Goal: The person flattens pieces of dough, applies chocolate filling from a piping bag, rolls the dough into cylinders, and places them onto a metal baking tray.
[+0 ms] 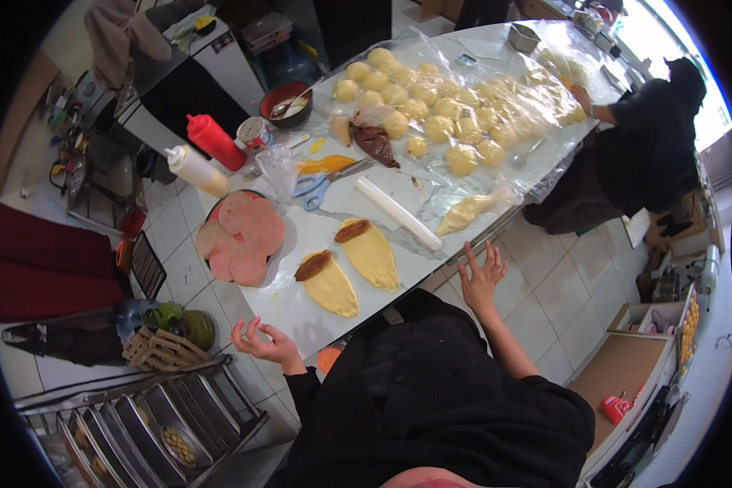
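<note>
Two flattened, tongue-shaped pieces of yellow dough lie side by side on the table's near end: the left dough piece [329,291] and the right dough piece [372,259]. Each bears a brown sausage-like filling across its far end, the left filling [313,265] and the right filling [352,231]. My left hand [266,342] hovers by the table's left corner, fingers curled loosely apart, holding nothing. Fingers spread, my right hand [481,276] is empty just off the near edge. A white rolling pin [398,213] and a yellow piping bag [464,215] lie closest to it.
Pink meat slices [242,236] fill a plate at left. Behind are a red squeeze bottle [215,141], a cream bottle [197,171], blue scissors [312,193] and a brown piping bag [374,145]. Plastic covers many dough balls [439,128]. A co-worker [651,138] stands at right; a tray rack [150,431] stands lower left.
</note>
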`<action>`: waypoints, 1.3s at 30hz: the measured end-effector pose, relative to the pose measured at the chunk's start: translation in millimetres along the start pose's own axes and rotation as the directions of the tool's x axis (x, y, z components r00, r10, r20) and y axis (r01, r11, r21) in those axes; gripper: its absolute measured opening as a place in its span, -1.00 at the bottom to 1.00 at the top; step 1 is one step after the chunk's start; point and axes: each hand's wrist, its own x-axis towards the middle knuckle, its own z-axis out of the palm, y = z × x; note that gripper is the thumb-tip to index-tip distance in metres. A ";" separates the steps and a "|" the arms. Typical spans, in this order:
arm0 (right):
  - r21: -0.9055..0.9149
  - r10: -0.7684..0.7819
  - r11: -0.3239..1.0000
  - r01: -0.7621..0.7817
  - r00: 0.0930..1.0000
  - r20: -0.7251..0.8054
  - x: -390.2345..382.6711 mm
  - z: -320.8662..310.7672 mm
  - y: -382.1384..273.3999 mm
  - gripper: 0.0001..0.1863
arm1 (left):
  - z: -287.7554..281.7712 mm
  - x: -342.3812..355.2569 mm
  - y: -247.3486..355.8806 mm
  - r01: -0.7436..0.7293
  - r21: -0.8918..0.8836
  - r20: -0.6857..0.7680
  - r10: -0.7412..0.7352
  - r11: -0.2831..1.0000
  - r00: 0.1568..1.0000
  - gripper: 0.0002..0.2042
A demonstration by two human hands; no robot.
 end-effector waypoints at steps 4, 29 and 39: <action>-0.054 0.211 0.977 -0.204 0.941 0.263 -16.6 15.0 27.4 -0.50 | -5.4 0.9 -8.0 -0.017 0.052 -0.006 0.017 0.998 1.000 -0.85; 0.801 0.247 0.569 0.187 0.890 -0.383 150.2 -50.8 -54.5 -0.94 | -23.4 82.4 -12.4 -0.066 -0.068 -0.278 0.045 0.995 0.959 -0.83; 0.828 -0.588 -0.009 0.560 0.667 -0.458 118.4 -136.6 -315.9 -0.30 | 43.9 297.2 33.8 -0.431 0.100 -0.258 0.442 0.897 0.859 -0.74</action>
